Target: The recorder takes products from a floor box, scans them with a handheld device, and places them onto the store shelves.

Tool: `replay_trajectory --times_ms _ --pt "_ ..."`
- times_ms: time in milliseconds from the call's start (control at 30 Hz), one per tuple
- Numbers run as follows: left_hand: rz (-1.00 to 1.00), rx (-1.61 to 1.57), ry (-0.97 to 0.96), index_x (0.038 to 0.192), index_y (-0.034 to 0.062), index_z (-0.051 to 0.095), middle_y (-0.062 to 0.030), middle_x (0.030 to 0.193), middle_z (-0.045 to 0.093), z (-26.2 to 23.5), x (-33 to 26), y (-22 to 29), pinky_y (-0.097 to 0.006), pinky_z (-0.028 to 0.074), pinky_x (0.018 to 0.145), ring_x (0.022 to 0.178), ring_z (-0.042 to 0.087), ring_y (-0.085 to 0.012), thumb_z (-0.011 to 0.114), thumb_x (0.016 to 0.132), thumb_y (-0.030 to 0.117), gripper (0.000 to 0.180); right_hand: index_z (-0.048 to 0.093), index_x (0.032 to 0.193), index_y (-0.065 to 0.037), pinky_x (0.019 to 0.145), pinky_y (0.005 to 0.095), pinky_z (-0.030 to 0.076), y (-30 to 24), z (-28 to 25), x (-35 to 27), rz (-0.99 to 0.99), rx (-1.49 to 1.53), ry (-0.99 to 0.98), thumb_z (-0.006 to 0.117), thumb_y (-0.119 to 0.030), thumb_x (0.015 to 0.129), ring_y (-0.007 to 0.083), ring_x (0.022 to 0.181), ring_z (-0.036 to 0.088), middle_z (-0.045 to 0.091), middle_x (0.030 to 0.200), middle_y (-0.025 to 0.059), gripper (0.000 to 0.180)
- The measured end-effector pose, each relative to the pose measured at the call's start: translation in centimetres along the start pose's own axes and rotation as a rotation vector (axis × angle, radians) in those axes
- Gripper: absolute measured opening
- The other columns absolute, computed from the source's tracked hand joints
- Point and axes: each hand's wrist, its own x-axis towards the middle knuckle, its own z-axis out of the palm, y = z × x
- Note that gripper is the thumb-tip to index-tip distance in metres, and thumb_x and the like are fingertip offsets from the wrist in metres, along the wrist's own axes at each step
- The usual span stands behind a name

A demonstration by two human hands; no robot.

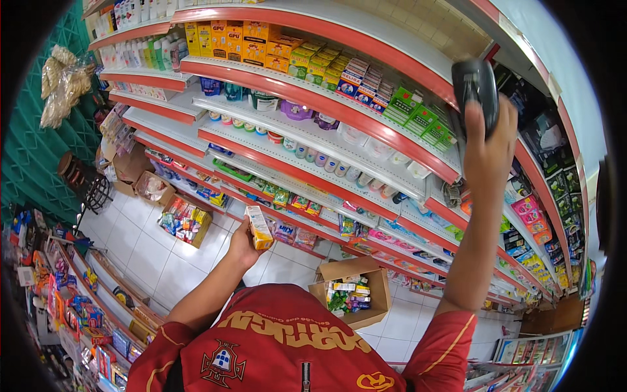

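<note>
My left hand (pixel 240 249) is closed around a small orange and white carton (pixel 260 230), held upright in front of the lower shelves. My right arm is stretched up to the right. In its raised right hand (pixel 490 144) is a black handheld device with a rounded head (pixel 471 81), which looks like a barcode scanner. It is held beside the right end of the upper shelves, with my thumb along its near side. Yellow and orange cartons (pixel 235 40) line an upper shelf, followed by green boxes (pixel 411 111) nearer the scanner.
Red-edged shelves (pixel 313 91) curve across the view, stocked with bottles, tubs and packets. An open cardboard box (pixel 320 294) of small packages stands on the tiled floor (pixel 176 264) near me. Another filled box (pixel 185 219) sits at left. More stocked shelving (pixel 85 307) stands lower left.
</note>
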Motion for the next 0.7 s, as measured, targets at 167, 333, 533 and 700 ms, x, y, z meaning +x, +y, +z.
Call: replay_trajectory --times_ms 167,333,533,700 --pt "0.035 -0.036 -0.083 0.130 0.0136 0.057 -0.0065 0.114 0.065 -1.5 0.2 0.6 -0.049 0.052 0.093 0.106 0.064 -0.0253 0.039 0.110 0.047 0.043 0.061 0.130 0.003 0.108 0.0493 0.042 9.5 3.2 9.5 0.042 -0.246 -0.128 0.052 -0.072 0.094 0.0470 0.130 0.052 0.048 0.143 0.0273 0.084" --pt "0.094 -0.065 -0.062 0.129 0.0123 0.057 -0.0073 0.109 0.066 -1.3 -1.7 2.6 -0.046 0.055 0.088 0.100 0.065 -0.0240 0.041 0.109 0.048 0.044 0.056 0.136 0.008 0.116 0.0491 0.034 16.6 6.9 12.2 0.115 -0.380 -0.381 0.051 -0.073 0.094 0.0477 0.141 0.040 0.038 0.150 0.0331 0.091" --pt "0.229 -0.117 -0.189 0.134 0.0113 0.055 -0.0080 0.109 0.066 -0.9 -2.4 5.3 -0.047 0.056 0.089 0.101 0.066 -0.0244 0.048 0.107 0.049 0.047 0.055 0.133 0.014 0.118 0.0484 0.030 22.4 9.2 12.6 0.125 -0.276 -0.420 0.054 -0.072 0.094 0.0484 0.138 0.040 0.037 0.148 0.0384 0.094" --pt "0.350 -0.017 -0.357 0.138 0.0102 0.051 -0.0128 0.124 0.067 -0.3 -1.8 9.6 -0.049 0.053 0.100 0.113 0.067 -0.0293 0.057 0.103 0.047 0.052 0.060 0.130 0.008 0.115 0.0489 0.034 21.2 8.7 12.7 0.037 -0.370 -0.376 0.055 -0.068 0.095 0.0481 0.135 0.043 0.044 0.142 0.0381 0.084"
